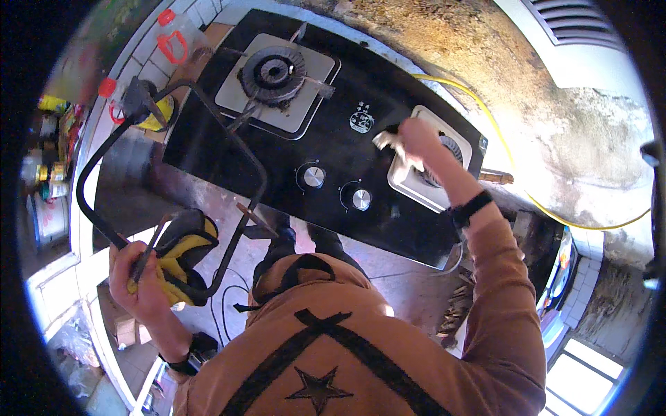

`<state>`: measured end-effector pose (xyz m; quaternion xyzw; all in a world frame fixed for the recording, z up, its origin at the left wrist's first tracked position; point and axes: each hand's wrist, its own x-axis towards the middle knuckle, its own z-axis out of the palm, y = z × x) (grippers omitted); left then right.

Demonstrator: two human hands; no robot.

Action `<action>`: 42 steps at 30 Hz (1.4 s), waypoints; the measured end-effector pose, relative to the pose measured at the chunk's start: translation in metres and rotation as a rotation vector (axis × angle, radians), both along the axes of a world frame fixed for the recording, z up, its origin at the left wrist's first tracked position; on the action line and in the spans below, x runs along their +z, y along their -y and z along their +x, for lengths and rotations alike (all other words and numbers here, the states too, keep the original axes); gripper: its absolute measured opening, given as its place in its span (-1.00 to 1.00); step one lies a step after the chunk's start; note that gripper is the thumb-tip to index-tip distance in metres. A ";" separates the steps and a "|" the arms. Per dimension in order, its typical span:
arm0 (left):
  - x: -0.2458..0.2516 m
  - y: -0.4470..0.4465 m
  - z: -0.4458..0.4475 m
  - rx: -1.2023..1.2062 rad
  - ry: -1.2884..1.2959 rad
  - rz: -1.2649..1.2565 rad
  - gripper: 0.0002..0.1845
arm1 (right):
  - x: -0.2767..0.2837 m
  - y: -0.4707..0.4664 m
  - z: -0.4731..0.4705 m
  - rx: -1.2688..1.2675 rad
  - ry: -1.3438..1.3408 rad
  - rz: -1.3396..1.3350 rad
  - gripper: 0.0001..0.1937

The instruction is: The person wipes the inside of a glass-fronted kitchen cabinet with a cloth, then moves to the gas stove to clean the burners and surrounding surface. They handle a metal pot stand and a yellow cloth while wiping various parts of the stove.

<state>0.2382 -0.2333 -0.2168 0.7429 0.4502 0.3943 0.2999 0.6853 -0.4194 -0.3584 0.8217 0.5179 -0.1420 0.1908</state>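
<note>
Lifted off at the left, a black metal pot stand (pixel 264 171) with prongs is gripped in my left hand (pixel 138 283), together with a yellow and black cloth or glove (pixel 179 255). My right hand (pixel 419 138) holds a pale cloth (pixel 394 147), slightly blurred, at the left edge of the right burner's metal tray (pixel 403 182). That burner (pixel 451 148) has no pot stand on it and is partly hidden by my forearm. Both burners belong to a black glass-topped gas stove (pixel 343 161). The left burner (pixel 274 73) keeps its prongs, and two round knobs (pixel 314 177) sit near the front edge.
Clear plastic bottles with red caps (pixel 166 18) stand at the upper left, near a yellow and black object (pixel 156 117). A yellow hose (pixel 481 104) runs behind the stove along the stained wall (pixel 567 130). Shelves with packages (pixel 52 187) are at the far left.
</note>
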 end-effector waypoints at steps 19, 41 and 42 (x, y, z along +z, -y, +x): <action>0.003 0.016 -0.025 0.087 0.096 -0.010 -0.89 | 0.021 -0.015 0.033 0.364 -0.058 0.265 -0.89; -0.001 0.028 -0.027 0.196 -0.038 -0.019 -0.88 | 0.041 -0.024 0.094 -0.158 0.058 0.682 -0.65; -0.003 0.029 -0.028 0.218 -0.036 -0.019 -0.89 | 0.037 -0.021 0.091 -0.112 0.051 0.604 -0.65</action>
